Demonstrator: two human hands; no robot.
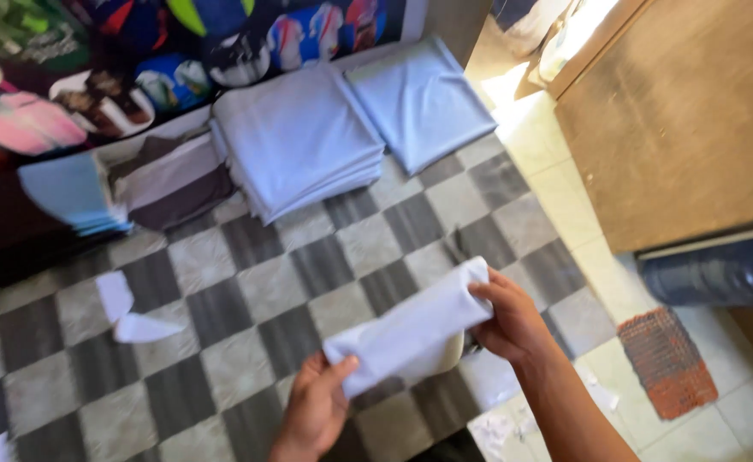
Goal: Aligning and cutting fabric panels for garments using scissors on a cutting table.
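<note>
Both hands, left hand and right hand, grip the ends of a folded white cloth above the checkered floor; folded stacks lie far.

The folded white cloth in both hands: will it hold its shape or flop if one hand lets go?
The folded white cloth would probably droop: it already sags between the left hand and right hand. It looks light, since fingertip pinches carry it. It seems unlikely to slip far, though the folds could fall open like the loose white scrap on the checkered floor.
</note>
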